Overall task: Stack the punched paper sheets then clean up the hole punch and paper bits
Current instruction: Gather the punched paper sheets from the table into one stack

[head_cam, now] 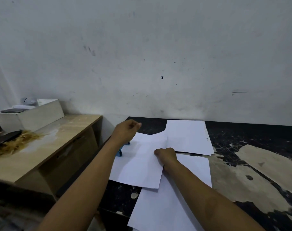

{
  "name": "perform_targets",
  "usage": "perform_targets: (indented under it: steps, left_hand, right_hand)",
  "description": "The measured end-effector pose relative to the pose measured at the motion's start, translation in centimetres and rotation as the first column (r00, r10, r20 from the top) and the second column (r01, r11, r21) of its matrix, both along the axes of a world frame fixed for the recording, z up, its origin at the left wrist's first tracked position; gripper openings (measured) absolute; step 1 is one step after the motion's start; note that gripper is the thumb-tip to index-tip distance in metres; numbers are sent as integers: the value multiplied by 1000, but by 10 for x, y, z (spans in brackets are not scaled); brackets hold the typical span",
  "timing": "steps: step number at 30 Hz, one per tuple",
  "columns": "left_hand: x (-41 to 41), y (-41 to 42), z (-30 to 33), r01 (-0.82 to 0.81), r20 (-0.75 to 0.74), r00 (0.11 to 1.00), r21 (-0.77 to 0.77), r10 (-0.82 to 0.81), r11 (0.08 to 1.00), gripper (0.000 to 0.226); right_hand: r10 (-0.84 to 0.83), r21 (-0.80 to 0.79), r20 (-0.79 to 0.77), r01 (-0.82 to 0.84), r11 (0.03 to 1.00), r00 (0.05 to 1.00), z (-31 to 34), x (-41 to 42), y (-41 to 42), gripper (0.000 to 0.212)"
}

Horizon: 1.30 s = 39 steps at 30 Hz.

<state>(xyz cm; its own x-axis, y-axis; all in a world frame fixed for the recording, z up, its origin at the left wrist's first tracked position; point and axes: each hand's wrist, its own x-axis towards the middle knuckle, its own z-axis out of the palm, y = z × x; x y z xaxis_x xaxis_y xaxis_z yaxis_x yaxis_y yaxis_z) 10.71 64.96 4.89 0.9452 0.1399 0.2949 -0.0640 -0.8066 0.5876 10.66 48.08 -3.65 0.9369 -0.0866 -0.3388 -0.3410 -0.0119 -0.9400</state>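
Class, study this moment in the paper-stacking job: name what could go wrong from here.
1. The right hand grips one sheet by its edge; pulling could crease it.
2. The blue hole punch sits half under that sheet near the table's left edge; dragging the paper might knock it off.
3. The punched sheets lie askew, so the holes may not line up.
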Motion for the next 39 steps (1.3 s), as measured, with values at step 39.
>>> perform_targets:
  steps: [39]
  left_hand:
    - [24,-31,-67,78,-248,965,594,90,800,62]
  right_hand:
    - [23,-58,-42,-25,998,999,1,9,-1,34]
